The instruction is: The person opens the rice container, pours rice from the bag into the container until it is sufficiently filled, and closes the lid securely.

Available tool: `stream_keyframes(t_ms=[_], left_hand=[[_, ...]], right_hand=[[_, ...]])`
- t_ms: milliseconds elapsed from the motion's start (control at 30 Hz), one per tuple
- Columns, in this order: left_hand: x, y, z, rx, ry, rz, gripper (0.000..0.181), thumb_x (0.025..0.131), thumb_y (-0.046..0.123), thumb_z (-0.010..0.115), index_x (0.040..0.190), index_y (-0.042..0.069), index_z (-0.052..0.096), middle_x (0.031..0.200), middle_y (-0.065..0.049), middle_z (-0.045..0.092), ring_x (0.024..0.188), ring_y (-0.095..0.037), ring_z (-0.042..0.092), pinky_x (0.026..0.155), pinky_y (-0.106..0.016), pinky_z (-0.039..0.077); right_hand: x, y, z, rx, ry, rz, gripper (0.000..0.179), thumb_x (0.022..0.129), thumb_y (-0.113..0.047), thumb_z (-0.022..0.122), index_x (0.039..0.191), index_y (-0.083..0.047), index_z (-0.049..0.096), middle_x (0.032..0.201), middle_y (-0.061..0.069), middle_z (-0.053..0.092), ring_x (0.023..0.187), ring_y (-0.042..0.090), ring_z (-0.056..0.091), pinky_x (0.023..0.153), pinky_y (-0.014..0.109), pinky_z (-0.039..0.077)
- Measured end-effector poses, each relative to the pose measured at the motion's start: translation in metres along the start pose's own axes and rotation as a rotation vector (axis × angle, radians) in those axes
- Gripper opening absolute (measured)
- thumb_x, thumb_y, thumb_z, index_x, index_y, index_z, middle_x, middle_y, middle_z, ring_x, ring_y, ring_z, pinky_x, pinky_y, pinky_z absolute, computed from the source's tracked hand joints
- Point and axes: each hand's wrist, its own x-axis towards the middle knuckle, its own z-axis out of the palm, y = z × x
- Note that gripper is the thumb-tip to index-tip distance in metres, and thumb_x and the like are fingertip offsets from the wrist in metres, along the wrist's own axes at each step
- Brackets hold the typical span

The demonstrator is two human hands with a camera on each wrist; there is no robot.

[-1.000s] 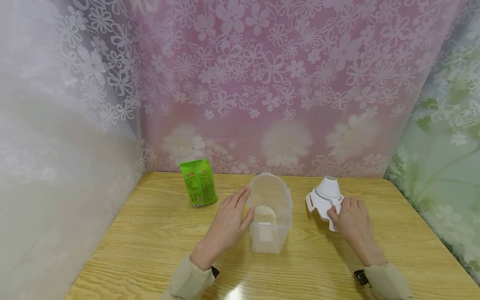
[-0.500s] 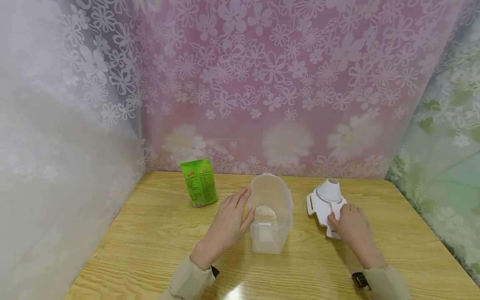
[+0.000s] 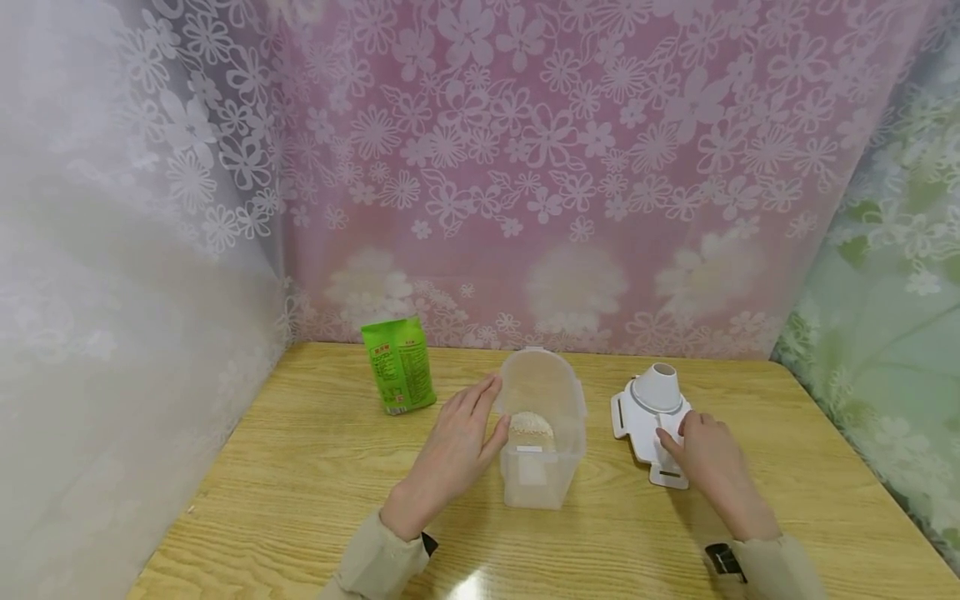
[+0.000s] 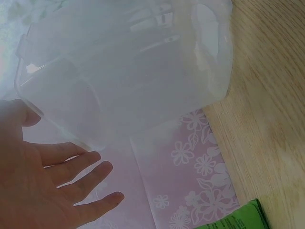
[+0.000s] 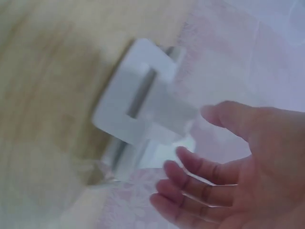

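A translucent plastic container (image 3: 542, 467), open at the top and partly filled with pale grain, stands upright mid-table. My left hand (image 3: 455, 446) is at its left side, fingers mostly straight and fingertips right at the rim, as the left wrist view also shows with the container wall (image 4: 128, 81). To the right, a white lid (image 3: 649, 429) with a cone-shaped spout (image 3: 660, 386) lies on the table, spout up. Right beside it is my right hand (image 3: 716, 462), thumb and fingers apart with nothing between them; in the right wrist view the lid (image 5: 124, 95) lies past the fingertips.
A green printed bag (image 3: 400, 367) stands at the back left of the wooden table (image 3: 300, 492). Flowered pink cloth (image 3: 480, 183) hangs behind the table, with more cloth on both sides.
My right hand has lowered the white lid flat onto the table, spout up, and let go of it. The left hand and the container have stayed in place.
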Motion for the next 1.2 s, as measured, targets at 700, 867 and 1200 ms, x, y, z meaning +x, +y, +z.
stream_keyframes(t_ms=[700, 867, 1200], left_hand=[[0.001, 0.000, 0.001, -0.003, 0.021, -0.004, 0.053, 0.107, 0.029, 0.049, 0.151, -0.001, 0.044, 0.154, -0.016, 0.046, 0.138, -0.033, 0.048, 0.115, -0.049, 0.037], [0.001, 0.000, 0.001, -0.007, 0.021, -0.009, 0.053, 0.107, 0.029, 0.049, 0.151, 0.000, 0.044, 0.154, -0.015, 0.046, 0.138, -0.032, 0.048, 0.116, -0.049, 0.037], [0.001, 0.000, 0.001, -0.004, 0.020, 0.002, 0.053, 0.107, 0.029, 0.049, 0.151, 0.000, 0.043, 0.155, -0.016, 0.045, 0.138, -0.033, 0.047, 0.116, -0.049, 0.037]], right_hand=[[0.006, -0.083, -0.048, 0.232, 0.399, -0.465, 0.030, 0.099, -0.027, 0.065, 0.114, -0.002, 0.067, 0.105, 0.009, 0.066, 0.095, 0.029, 0.064, 0.074, 0.044, 0.054], [0.003, -0.103, -0.045, 0.237, 0.340, -0.537, 0.063, 0.106, -0.053, 0.041, 0.134, 0.000, 0.061, 0.125, 0.014, 0.064, 0.114, 0.034, 0.060, 0.091, 0.051, 0.053], [-0.005, -0.115, -0.036, 0.109, 0.176, -0.479, 0.060, 0.106, -0.046, 0.048, 0.150, -0.005, 0.048, 0.153, 0.012, 0.049, 0.142, 0.035, 0.043, 0.106, 0.059, 0.040]])
